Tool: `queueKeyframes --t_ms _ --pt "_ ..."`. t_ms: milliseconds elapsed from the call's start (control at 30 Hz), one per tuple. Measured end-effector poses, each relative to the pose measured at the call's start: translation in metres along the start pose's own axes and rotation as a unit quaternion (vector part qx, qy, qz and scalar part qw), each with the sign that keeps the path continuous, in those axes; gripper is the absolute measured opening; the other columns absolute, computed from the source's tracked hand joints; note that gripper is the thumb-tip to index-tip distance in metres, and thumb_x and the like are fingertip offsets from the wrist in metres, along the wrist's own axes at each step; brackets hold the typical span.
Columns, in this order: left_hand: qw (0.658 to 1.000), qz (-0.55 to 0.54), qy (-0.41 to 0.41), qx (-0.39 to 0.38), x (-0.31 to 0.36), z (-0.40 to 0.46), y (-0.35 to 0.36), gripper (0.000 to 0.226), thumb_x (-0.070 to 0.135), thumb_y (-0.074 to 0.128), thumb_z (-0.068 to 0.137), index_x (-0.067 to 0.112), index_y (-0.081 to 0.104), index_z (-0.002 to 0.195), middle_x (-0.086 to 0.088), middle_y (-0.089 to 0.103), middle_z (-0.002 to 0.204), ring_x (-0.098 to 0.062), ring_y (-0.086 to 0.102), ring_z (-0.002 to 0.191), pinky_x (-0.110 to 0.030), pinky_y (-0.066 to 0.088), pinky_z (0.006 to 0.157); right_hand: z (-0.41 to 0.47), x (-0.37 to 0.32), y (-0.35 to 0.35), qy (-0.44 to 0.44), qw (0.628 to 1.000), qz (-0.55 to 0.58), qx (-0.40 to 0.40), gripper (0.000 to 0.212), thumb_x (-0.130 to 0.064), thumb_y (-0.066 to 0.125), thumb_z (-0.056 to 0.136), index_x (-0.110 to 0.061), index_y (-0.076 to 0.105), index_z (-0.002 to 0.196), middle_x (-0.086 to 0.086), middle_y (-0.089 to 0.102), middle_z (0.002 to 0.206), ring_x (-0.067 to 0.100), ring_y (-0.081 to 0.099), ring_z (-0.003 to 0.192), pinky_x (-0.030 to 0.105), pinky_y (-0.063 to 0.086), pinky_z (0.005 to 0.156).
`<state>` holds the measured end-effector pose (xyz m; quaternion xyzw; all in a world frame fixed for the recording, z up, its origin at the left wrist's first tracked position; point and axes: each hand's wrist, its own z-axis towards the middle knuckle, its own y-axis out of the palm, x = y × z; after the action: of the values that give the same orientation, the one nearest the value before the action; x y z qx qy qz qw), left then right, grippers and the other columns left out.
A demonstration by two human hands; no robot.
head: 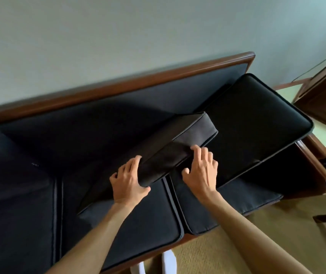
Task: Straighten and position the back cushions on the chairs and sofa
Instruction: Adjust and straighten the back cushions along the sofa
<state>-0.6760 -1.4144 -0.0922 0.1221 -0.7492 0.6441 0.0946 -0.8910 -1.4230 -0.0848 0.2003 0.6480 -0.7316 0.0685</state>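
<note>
A dark, boxy back cushion with piped edges is held tilted above the sofa seat, gripped by the left hand; the right hand rests spread-fingered against its edge.

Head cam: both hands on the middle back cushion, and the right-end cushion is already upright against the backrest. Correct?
Not quite. In the head view the right-end cushion is not upright: it lies tipped forward, flat over the seat. Both the left hand and right hand are on the middle back cushion.
</note>
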Motion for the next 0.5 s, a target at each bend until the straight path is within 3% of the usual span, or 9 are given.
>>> queueKeyframes --t_ms 67,133,167,267,400,500 --pt "1.0 -0.021 0.006 0.003 -0.01 0.004 -0.01 0.104 0.037 0.086 0.051 0.035 0.032 0.14 0.012 0.049 0.141 -0.018 0.052 0.122 -0.048 0.043 0.093 0.017 -0.005 -0.001 -0.093 0.987 -0.114 0.058 0.096 -0.006 0.072 0.06 -0.019 0.035 0.147 0.014 0.039 0.131 0.038 0.042 0.122 0.063 0.03 0.108" --pt "0.999 -0.035 0.013 0.003 -0.021 0.008 -0.017 0.104 0.038 0.087 0.052 0.034 0.032 0.141 0.012 0.048 0.142 -0.018 0.052 0.121 -0.048 0.043 0.094 0.039 -0.017 -0.008 -0.176 0.97 -0.162 0.031 0.1 0.002 0.062 0.066 -0.022 0.023 0.155 0.013 0.022 0.154 0.043 0.02 0.144 0.07 -0.001 0.113" --pt "0.999 -0.039 0.019 0.004 -0.026 0.01 -0.02 0.105 0.039 0.087 0.052 0.032 0.033 0.141 0.012 0.049 0.142 -0.019 0.052 0.121 -0.048 0.044 0.094 0.049 -0.025 -0.012 -0.215 0.96 -0.182 -0.006 0.096 0.002 0.059 0.07 -0.02 0.021 0.156 0.011 0.015 0.161 0.041 0.01 0.149 0.07 -0.008 0.112" --pt "0.998 -0.048 0.039 -0.005 -0.042 0.013 -0.026 0.105 0.039 0.085 0.053 0.029 0.032 0.143 0.009 0.048 0.143 -0.02 0.051 0.122 -0.049 0.043 0.094 0.071 -0.055 -0.018 -0.276 0.92 -0.241 -0.138 0.093 -0.008 0.072 0.074 -0.013 0.022 0.153 0.007 0.024 0.159 0.033 0.008 0.15 0.073 -0.005 0.112" --pt "0.997 -0.048 0.055 -0.01 -0.072 0.021 -0.044 0.104 0.041 0.08 0.054 0.029 0.029 0.144 0.009 0.049 0.142 -0.021 0.052 0.121 -0.048 0.042 0.095 0.084 -0.09 -0.02 -0.306 0.899 -0.266 -0.168 0.094 -0.026 0.084 0.061 -0.016 0.038 0.142 -0.002 0.045 0.134 0.028 0.034 0.133 0.07 -0.001 0.115" --pt "0.997 -0.014 0.071 -0.024 -0.098 0.019 -0.064 0.108 0.045 0.076 0.055 0.027 0.023 0.147 0.008 0.044 0.145 -0.021 0.05 0.123 -0.046 0.042 0.096 0.087 -0.123 -0.022 -0.331 0.888 -0.265 -0.18 0.09 -0.036 0.084 0.059 -0.02 0.042 0.137 -0.005 0.049 0.126 0.028 0.039 0.125 0.063 0.01 0.117"
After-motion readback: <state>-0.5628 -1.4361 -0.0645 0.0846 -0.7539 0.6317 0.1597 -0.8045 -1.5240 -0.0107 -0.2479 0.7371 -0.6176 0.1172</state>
